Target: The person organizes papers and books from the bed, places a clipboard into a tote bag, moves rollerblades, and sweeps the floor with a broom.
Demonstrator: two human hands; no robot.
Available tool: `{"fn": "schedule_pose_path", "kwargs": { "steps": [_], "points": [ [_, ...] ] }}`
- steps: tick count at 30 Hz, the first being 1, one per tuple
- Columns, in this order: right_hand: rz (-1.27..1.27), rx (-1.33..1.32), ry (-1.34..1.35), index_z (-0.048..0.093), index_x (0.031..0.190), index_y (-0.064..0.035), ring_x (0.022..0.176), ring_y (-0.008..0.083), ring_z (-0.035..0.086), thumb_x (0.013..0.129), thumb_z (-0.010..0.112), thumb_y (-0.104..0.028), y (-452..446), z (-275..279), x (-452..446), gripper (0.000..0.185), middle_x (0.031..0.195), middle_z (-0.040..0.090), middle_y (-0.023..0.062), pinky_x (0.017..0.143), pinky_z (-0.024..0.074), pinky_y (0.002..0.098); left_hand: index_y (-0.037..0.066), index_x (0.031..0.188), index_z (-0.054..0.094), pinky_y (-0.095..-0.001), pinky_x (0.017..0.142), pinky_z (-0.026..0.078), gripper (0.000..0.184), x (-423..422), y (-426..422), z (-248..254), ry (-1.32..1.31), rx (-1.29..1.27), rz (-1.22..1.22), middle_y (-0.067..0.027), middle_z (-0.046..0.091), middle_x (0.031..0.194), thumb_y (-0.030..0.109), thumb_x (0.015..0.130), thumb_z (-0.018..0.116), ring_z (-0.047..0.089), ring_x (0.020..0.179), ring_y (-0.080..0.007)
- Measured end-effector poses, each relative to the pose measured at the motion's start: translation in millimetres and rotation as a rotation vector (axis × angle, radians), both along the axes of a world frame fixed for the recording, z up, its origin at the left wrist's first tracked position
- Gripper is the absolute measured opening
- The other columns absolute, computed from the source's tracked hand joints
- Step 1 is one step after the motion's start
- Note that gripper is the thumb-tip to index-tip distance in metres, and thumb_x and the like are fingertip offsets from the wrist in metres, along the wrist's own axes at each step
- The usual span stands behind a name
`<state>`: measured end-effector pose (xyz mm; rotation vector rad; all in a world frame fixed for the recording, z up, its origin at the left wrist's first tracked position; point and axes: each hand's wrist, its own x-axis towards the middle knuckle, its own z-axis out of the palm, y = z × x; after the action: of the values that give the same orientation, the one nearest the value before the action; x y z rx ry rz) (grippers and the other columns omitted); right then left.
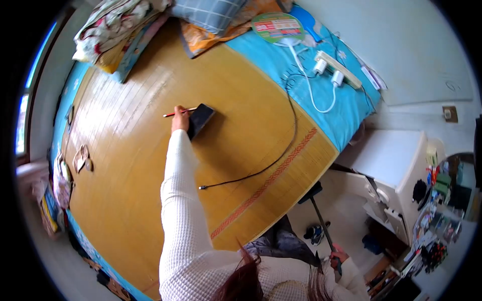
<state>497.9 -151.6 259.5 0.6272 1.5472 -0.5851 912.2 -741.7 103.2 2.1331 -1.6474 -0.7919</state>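
Note:
My left hand (180, 120) reaches out over the bamboo mat (125, 170) on the bed, its fingers closed. A thin red and dark pencil (170, 115) pokes out on both sides of the fingers. Against the hand's right side is a black smartphone (202, 119), tilted, which it appears to grip along one edge. Low at the right, beside the bed, my right hand (339, 255) is wrapped round the handle of a long dark stick (324, 228). The stick's wide black head (310, 192) is at the mat's edge; its exact kind is unclear.
A black cable (246, 177) curves across the mat to a power strip (339, 70) with white plugs. Near it lie a round fan (277, 27) and a blue paddle-shaped thing (306, 21). Folded bedding (118, 35) fills the far left. A white cabinet (386, 155) stands at the right.

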Motion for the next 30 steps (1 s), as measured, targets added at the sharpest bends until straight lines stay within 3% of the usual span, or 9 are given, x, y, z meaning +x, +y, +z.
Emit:
{"fn": "schedule_pose_path", "kwargs": {
  "steps": [4,5,6,9,14,17,19,27,30],
  "points": [
    [0.052,-0.114,0.074,0.033,0.113,-0.0120,0.035,0.0143,0.040,0.063,0.050,0.000,27.2,-25.2,1.9,0.054,0.055,0.048,0.0083,0.030,0.0304,0.0268,0.009,0.087,0.042,-0.0354,0.065,0.039,0.023,55.1,-29.9,-90.2,0.157,-0.005,-0.072,-0.0164,0.054,0.076,0.024,0.072,0.050,0.051,0.072,-0.0293],
    [0.017,-0.086,0.232,0.041,0.101,-0.0088,0.034,0.0147,0.040,0.064,0.052,-0.006,4.0,-8.5,16.4,0.039,0.052,0.047,0.0081,0.031,0.0314,0.0274,0.009,0.084,0.045,-0.0358,0.064,0.039,0.024,37.8,-17.6,-51.0,-0.066,0.051,-0.073,-0.0151,0.054,0.076,0.028,0.071,0.051,0.051,0.071,-0.0284],
    [0.057,-0.165,0.055,0.046,0.078,-0.0059,0.034,0.0159,0.040,0.065,0.053,-0.015,29.6,-33.4,6.5,0.017,0.047,0.045,0.0078,0.033,0.0319,0.0286,0.009,0.081,0.047,-0.0363,0.063,0.039,0.026,37.9,-13.2,-44.6,-0.088,0.126,-0.073,-0.0145,0.054,0.076,0.031,0.070,0.052,0.051,0.071,-0.0283],
    [-0.202,-0.043,-0.018,0.037,0.053,-0.0094,0.030,0.0111,0.030,0.069,0.051,-0.017,2.3,-6.3,30.5,0.023,0.041,0.035,0.0026,0.030,0.0247,0.0232,0.007,0.085,0.048,-0.0340,0.067,0.039,0.021,31.7,27.7,-27.3,0.038,-0.085,-0.107,-0.0148,0.054,0.082,0.025,0.073,0.050,0.051,0.076,-0.0263],
    [-0.289,-0.170,0.027,0.036,0.058,-0.0080,0.033,0.0116,0.031,0.070,0.048,-0.013,-21.7,38.2,72.8,0.018,0.044,0.034,0.0030,0.031,0.0216,0.0252,-0.002,0.081,0.047,-0.0244,0.057,0.038,0.028,6.8,128.4,23.6,0.441,-0.075,0.036,-0.0077,0.051,0.069,0.026,0.077,0.048,0.045,0.061,-0.0135],
    [-0.329,-0.368,0.136,0.036,0.060,-0.0076,0.033,0.0107,0.031,0.071,0.048,-0.013,-24.2,41.8,81.7,0.017,0.045,0.034,0.0024,0.030,0.0207,0.0244,0.002,0.074,0.046,-0.0203,0.053,0.037,0.016,6.7,188.2,23.4,0.835,-0.043,0.086,-0.0024,0.048,0.065,0.018,0.077,0.048,0.042,0.058,-0.0083],
    [-0.351,-0.476,0.133,0.037,0.061,-0.0074,0.033,0.0105,0.031,0.071,0.048,-0.013,-39.0,32.8,73.8,0.016,0.046,0.034,0.0024,0.030,0.0208,0.0240,0.003,0.075,0.047,-0.0198,0.054,0.036,0.014,17.2,221.2,4.6,0.777,0.012,0.107,-0.0012,0.047,0.064,0.016,0.077,0.047,0.041,0.058,-0.0084],
    [-0.702,-0.703,0.091,0.038,0.071,-0.0042,0.038,0.0066,0.037,0.072,0.049,-0.011,-103.0,-74.0,-18.7,0.013,0.061,0.047,0.0086,0.031,0.0287,0.0184,0.003,0.076,0.042,-0.0167,0.049,0.034,0.012,-27.1,353.3,85.4,0.847,0.139,-0.118,0.0007,0.045,0.060,0.014,0.078,0.047,0.040,0.053,-0.0056],
    [-0.980,-0.683,-0.184,0.037,0.069,-0.0042,0.038,0.0064,0.038,0.072,0.049,-0.013,-95.5,-118.4,-28.1,0.015,0.060,0.047,0.0073,0.032,0.0291,0.0179,0.003,0.075,0.042,-0.0166,0.049,0.034,0.012,-31.6,389.1,91.5,0.795,0.185,-0.099,0.0013,0.045,0.059,0.013,0.078,0.047,0.039,0.052,-0.0053]
  ]
}}
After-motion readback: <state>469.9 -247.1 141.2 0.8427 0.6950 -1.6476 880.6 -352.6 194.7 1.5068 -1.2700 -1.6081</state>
